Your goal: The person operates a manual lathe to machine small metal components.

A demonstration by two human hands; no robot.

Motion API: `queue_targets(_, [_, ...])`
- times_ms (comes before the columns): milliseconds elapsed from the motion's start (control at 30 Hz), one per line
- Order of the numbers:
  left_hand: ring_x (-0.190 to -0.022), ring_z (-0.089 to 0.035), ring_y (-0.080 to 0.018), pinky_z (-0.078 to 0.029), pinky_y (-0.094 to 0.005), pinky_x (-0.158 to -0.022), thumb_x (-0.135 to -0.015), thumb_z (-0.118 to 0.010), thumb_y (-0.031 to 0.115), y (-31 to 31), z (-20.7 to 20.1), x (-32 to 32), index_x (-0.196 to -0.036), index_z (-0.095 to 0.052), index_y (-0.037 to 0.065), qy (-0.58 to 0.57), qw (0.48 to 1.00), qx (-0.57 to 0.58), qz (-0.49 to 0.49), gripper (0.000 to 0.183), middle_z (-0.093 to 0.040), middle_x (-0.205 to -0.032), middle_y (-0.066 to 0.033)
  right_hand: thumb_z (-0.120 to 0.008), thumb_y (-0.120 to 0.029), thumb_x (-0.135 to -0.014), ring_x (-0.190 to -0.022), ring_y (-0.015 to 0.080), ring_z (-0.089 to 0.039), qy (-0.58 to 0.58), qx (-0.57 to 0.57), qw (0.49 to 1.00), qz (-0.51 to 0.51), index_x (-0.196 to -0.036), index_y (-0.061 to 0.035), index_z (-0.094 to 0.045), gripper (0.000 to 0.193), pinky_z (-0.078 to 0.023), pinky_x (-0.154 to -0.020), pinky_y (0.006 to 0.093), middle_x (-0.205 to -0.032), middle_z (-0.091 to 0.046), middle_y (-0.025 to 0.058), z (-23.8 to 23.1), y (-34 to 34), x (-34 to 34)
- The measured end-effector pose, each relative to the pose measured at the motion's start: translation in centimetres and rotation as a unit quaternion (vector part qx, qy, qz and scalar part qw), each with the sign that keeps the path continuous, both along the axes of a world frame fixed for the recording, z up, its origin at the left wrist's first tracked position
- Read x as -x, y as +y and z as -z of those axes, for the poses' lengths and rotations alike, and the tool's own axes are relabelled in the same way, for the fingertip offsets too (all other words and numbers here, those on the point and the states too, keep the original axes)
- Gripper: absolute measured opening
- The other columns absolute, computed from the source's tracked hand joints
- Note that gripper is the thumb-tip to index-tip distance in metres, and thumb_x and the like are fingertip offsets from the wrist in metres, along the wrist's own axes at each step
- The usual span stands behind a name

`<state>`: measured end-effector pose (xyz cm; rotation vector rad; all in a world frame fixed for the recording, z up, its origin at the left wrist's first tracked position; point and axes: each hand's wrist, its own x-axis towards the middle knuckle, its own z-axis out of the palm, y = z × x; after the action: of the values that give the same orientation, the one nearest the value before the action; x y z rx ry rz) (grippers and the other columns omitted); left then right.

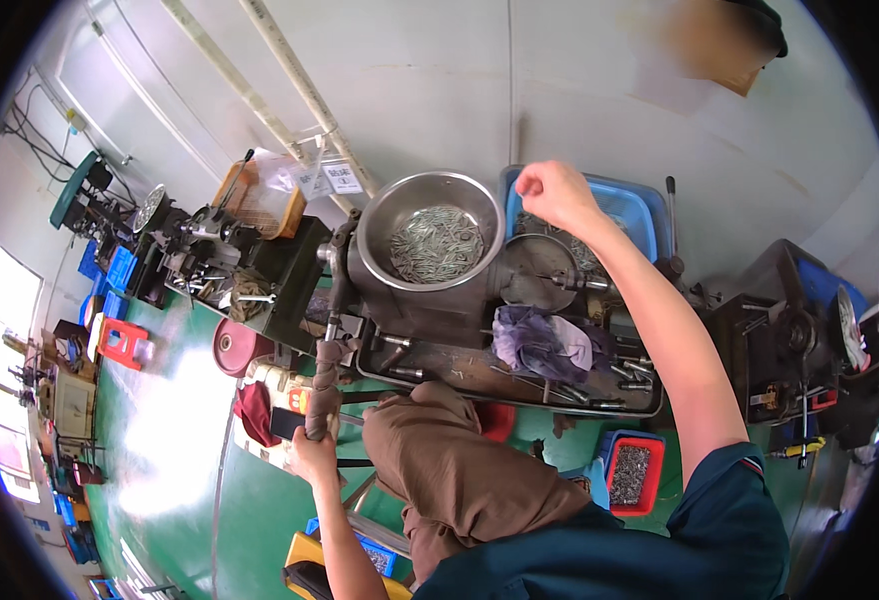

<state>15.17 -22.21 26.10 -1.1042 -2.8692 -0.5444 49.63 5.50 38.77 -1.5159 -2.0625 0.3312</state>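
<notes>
My left hand (313, 457) is closed on the lower end of a long lever wrapped in brown cloth (323, 385), which rises to the machine. My right hand (556, 194) hangs over a blue plastic bin (639, 215), its fingers curled together; anything between them is too small to make out. Left of that hand, a round steel bowl (371, 240) holds many small metal pins (437, 245) on top of the dark machine (429, 312). Below the right forearm is the machine's spindle (584, 282), beside a round metal dish (534, 270).
A purple-grey rag (549, 345) lies on the metal tray (459, 368), among steel tool holders (634, 378). A red bin of small parts (635, 475) stands on the green floor at right. Other machines (229, 250) flank mine. A black phone (284, 424) lies near my left hand.
</notes>
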Motion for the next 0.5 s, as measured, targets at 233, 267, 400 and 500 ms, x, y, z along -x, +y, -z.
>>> queue_targets(233, [-0.065,-0.055,-0.0371,-0.042,-0.044,-0.057,-0.06,-0.061,0.022,0.1,-0.4,-0.2,-0.074,-0.056,0.003,0.025,1.0,0.009,-0.003,0.024,-0.057,-0.067,-0.0186,-0.063,-0.008,-0.055,-0.065,0.0169,-0.058,0.191,0.209,0.956,-0.073,-0.074,-0.0008,-0.059,0.021,-0.045,-0.061,0.0273,-0.069,-0.06,0.0078,10.2,-1.4,-2.5])
queue_targets(267, [-0.065,-0.055,-0.0371,-0.042,-0.044,-0.057,-0.06,-0.061,0.022,0.1,-0.3,-0.2,-0.074,-0.056,0.003,0.028,1.0,0.01,0.003,0.024,-0.057,-0.067,-0.0186,-0.063,-0.008,-0.054,-0.065,0.0166,-0.057,0.209,0.207,0.953,-0.077,-0.074,0.0,-0.058,0.022,-0.044,-0.06,0.0269,-0.068,-0.059,0.0074,11.0,-1.6,-2.3])
queue_targets(400, [-0.068,-0.055,-0.0364,-0.042,-0.0436,-0.059,-0.058,-0.061,0.022,-0.1,0.3,0.0,-0.074,-0.056,0.003,0.041,0.999,0.004,0.001,0.025,-0.058,-0.07,-0.0186,-0.063,-0.009,-0.053,-0.064,0.0164,-0.056,0.2,0.213,0.955,-0.054,-0.073,-0.0014,-0.057,0.022,-0.043,-0.059,0.0273,-0.069,-0.059,0.0064,11.1,-2.1,-2.0])
queue_targets(500, [-0.068,-0.055,-0.036,-0.043,-0.0432,-0.059,-0.058,-0.061,0.023,0.1,-0.3,-0.6,-0.074,-0.056,0.003,0.03,1.0,0.001,-0.003,0.025,-0.057,-0.069,-0.0179,-0.063,-0.009,-0.053,-0.065,0.0168,-0.056,0.186,0.214,0.957,-0.064,-0.073,-0.002,-0.058,0.022,-0.043,-0.06,0.0276,-0.069,-0.059,0.0061,11.3,-2.0,-2.2])
